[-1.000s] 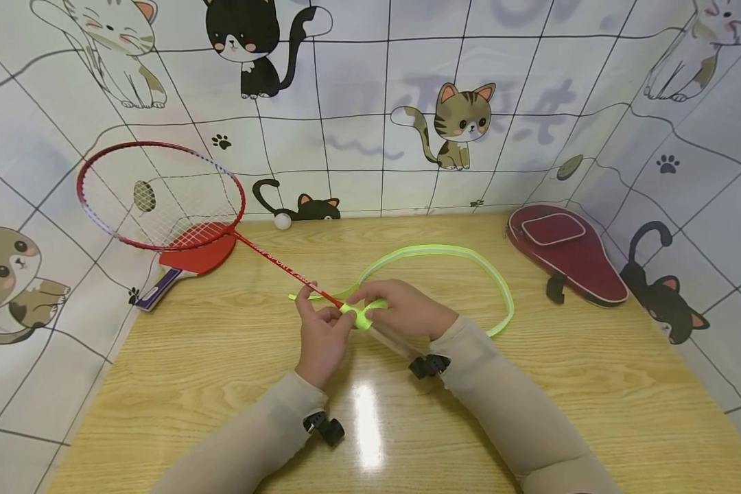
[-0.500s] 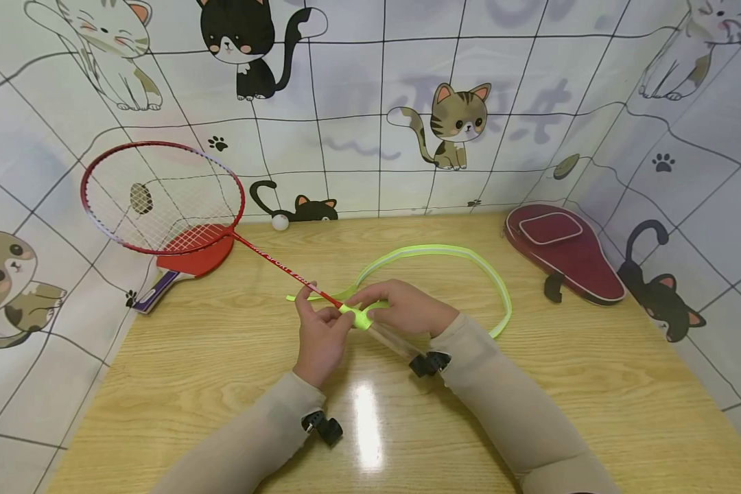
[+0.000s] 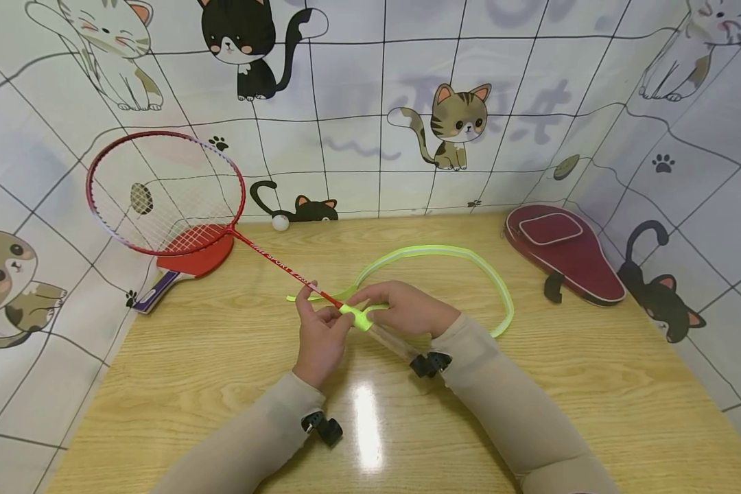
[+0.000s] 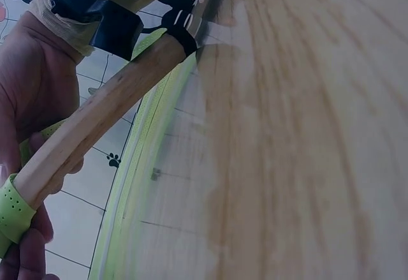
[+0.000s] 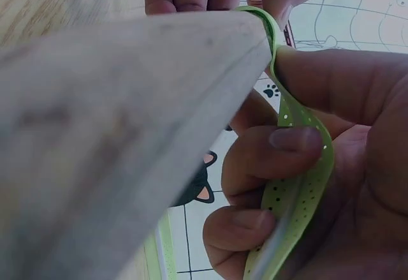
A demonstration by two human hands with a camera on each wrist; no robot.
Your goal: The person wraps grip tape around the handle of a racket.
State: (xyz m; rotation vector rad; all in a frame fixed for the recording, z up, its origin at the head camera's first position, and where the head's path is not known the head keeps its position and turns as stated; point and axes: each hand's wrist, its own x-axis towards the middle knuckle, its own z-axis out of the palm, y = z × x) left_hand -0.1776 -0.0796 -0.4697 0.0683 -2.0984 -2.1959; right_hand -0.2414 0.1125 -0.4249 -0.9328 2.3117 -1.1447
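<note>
My left hand (image 3: 322,343) grips a red badminton racket (image 3: 272,261) where its shaft meets the handle. The racket slants from upper left to lower right, strung head raised toward the back wall. Fluorescent yellow-green grip tape (image 3: 355,317) wraps the upper end of the bare wooden handle (image 4: 108,114). Beside it, my right hand (image 3: 407,310) pinches the tape. In the right wrist view, the perforated strip (image 5: 296,178) runs from the handle through the curled fingers and thumb. The tape's long tail (image 3: 500,281) loops over the table behind my right hand.
A red table tennis bat (image 3: 206,257) lies at the left, partly behind the racket head. A white ball (image 3: 280,222) sits by the back wall. At the right back lies a dark red bat case (image 3: 562,250). Cat-print sheeting (image 3: 352,123) encloses the wooden table (image 3: 222,384).
The racket has turned a little in my hands, its head tipping up and slightly right. Both hands keep nearly the same place on the handle and tape.
</note>
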